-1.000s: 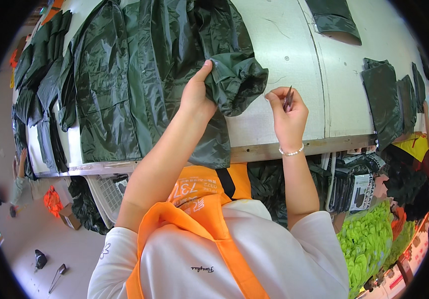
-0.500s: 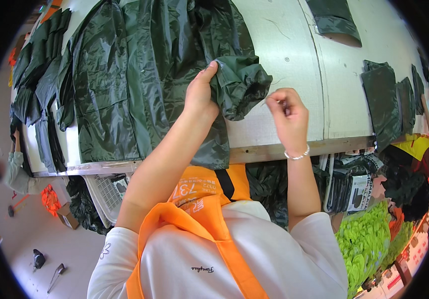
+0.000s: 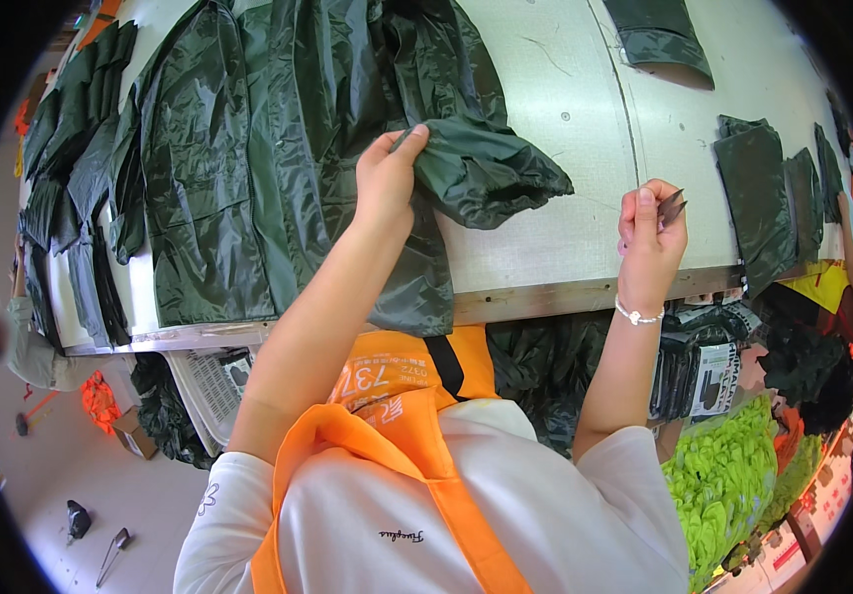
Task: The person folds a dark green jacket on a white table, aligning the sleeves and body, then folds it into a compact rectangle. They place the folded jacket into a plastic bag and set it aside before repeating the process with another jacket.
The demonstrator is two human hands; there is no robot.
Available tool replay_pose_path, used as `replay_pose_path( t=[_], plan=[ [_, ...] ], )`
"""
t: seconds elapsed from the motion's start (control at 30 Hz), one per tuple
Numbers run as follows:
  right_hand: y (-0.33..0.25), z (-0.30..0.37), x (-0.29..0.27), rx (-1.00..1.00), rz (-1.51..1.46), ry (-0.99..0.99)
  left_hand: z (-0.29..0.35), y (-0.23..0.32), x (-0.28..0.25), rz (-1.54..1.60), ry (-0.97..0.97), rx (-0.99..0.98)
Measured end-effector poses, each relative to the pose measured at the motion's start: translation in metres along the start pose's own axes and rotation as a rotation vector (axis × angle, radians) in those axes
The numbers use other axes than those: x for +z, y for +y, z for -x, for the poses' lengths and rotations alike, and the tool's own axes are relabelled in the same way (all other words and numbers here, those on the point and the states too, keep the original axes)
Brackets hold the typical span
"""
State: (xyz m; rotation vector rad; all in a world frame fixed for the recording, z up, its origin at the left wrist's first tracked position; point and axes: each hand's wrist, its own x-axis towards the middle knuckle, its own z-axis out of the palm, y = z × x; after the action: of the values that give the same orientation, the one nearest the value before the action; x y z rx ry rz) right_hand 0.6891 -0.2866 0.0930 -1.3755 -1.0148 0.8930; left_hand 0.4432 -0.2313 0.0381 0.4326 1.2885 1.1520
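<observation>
A shiny dark green jacket (image 3: 199, 188) lies spread on the pale table in front of me. My left hand (image 3: 387, 173) is closed on its right-hand sleeve (image 3: 491, 176), thumb on top, holding the cuff end off toward the right. My right hand (image 3: 652, 223) is held apart from the cuff, thumb and fingers pinched together. Out of that fist stick the dark pointed blades of small thread snips (image 3: 674, 206). A faint thread seems to run from the cuff's tip to the pinched fingers.
Dark green garments hang over the table (image 3: 585, 89) edge at left (image 3: 80, 178) and right (image 3: 755, 198). Below are a white plastic basket (image 3: 194, 396), dark packaged goods (image 3: 694, 381) and a bright green heap (image 3: 723, 475). Another person's sleeve (image 3: 35, 342) shows at far left.
My right hand has moved right, away from the cuff, and the snips' blades now show. The sleeve end has stretched out to the right, while my left hand keeps its hold.
</observation>
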Motion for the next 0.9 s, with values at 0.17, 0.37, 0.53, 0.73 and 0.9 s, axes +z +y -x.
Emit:
replay_pose_path(
  t=[0.17,0.37,0.53,0.73,0.9],
  plan=[
    [-0.027,0.006,0.007,0.068,-0.123,-0.140,0.039,0.023,0.045,-0.791,-0.226,0.824],
    [-0.049,-0.002,0.013,-0.007,-0.157,-0.196,0.061,0.006,0.081,-0.973,-0.352,1.034],
    [-0.019,-0.011,0.009,-0.126,0.233,-0.165,0.050,0.013,0.073,-0.819,-0.386,0.993],
    [0.004,0.004,0.043,-0.065,0.366,-0.162,0.050,0.028,0.073,-0.849,-0.454,0.841],
    [0.004,-0.003,0.039,-0.017,0.370,-0.210,0.034,0.038,0.056,-0.937,-0.443,0.796]
  ],
)
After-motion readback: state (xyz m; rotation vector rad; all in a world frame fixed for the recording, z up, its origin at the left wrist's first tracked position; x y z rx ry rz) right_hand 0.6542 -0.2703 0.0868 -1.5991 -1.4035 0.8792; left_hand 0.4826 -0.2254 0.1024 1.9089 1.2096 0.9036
